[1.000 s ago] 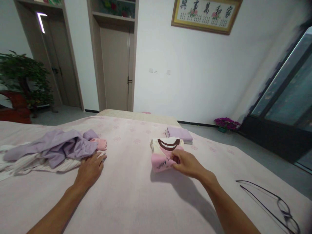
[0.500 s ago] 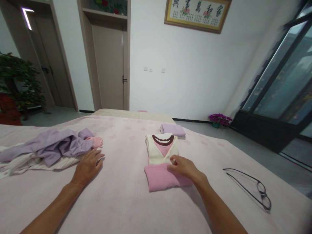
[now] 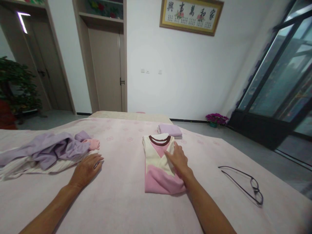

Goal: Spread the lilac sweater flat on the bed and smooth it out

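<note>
A shirt with a cream top, pink lower part and dark brown collar lies folded in front of me. On its right side rests my right hand, thumb on the front and fingers apart near the collar, gripping no cloth that I can see. My left hand lies palm down on the pink bed sheet, fingers spread loosely. Just beyond it is a crumpled heap of clothes: a lavender garment, a whitish striped one and a bit of salmon-pink cloth.
A folded lavender garment sits behind the shirt, on something grey. Black-framed glasses lie unfolded to the right. Past the bed's far edge stand a pot of magenta flowers and a door; a leafy plant is at left.
My right hand has moved up along the shirt's right side, away from the pink flap. The pink lower part now lies lower and smoother, showing more cream. My left hand stays put.
</note>
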Tool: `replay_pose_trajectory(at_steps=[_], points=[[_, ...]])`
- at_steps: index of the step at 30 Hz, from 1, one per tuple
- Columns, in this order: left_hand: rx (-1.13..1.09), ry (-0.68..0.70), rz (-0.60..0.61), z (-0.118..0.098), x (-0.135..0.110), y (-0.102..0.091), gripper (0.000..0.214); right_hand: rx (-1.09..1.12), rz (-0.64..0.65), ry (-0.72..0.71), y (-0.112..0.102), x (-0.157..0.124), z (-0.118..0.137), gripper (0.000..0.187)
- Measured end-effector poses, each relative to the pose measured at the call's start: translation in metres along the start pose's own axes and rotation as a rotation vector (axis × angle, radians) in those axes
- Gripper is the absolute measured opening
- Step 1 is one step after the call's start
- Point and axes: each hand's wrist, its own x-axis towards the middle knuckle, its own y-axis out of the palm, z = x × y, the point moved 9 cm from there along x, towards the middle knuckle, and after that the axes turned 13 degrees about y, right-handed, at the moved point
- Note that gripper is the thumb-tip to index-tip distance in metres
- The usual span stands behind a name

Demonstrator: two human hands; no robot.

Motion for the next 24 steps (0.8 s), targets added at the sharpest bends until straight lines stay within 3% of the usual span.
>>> replay_pose_trajectory(at_steps=[4, 8, 10, 13, 15, 17, 19, 21, 24], points=[[-0.018, 0.013, 0.001, 0.000, -0.001, 0.003, 0.030, -0.045, 0.090, 0.055, 0.018, 0.012, -0.018, 0.032], [-0.048, -0.020, -0.010, 0.007, -0.003, 0.002, 0.031, -0.010, 0.039, -0.020, -0.010, 0.017, -0.013, 0.017], [-0.091, -0.061, -0.039, 0.010, -0.003, -0.001, 0.031, 0.201, 0.102, -0.059, -0.031, 0.014, -0.002, 0.012], [-0.216, -0.198, -0.106, 0.007, 0.002, -0.010, 0.034, 0.838, 0.371, -0.142, -0.063, -0.001, 0.023, 0.015], [-0.371, -0.353, -0.102, -0.005, 0.012, -0.012, 0.036, 1.177, 0.466, -0.150, -0.085, -0.013, 0.034, 0.022], [-0.625, -0.526, -0.032, -0.029, 0.028, -0.006, 0.042, 1.340, 0.564, -0.078, -0.091, -0.026, 0.042, 0.027], [-0.989, -0.574, 0.055, -0.073, 0.053, 0.000, 0.056, 1.353, 0.689, -0.005, -0.086, -0.043, 0.052, 0.028], [-1.287, -0.550, 0.163, -0.125, 0.079, 0.003, 0.075, 1.342, 0.804, 0.001, -0.078, -0.063, 0.066, 0.028], [-1.489, -0.434, 0.291, -0.194, 0.106, 0.002, 0.101, 1.383, 0.940, -0.024, -0.066, -0.091, 0.086, 0.031]])
